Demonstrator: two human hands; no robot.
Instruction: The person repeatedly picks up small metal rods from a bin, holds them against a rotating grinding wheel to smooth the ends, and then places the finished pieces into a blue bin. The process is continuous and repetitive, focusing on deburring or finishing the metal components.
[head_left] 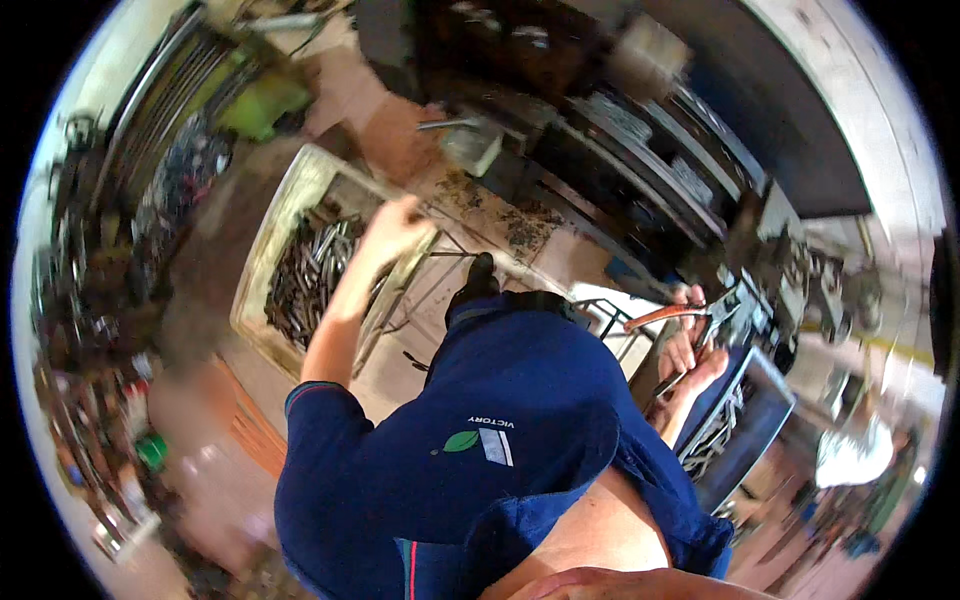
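My left hand (398, 232) is over the right rim of a pale, dirty bin (262, 250), with its fingers curled in. Whatever it may hold is hidden, and the hand is slightly blurred. Inside the bin lies a heap of small metal rods (325, 255). On my other side, my right hand (688, 355) is closed around pliers (655, 316) with orange handles. The pliers' metal jaws point away to the right, above a blue tray (765, 395) of long metal pieces (718, 430).
Ahead stands a large dark machine (630, 150) with metal rails. A metal frame (440, 260) is beside the bin. Stacked metal parts (90, 290) line the far left. Another person (853, 455) in a light top is at the far right.
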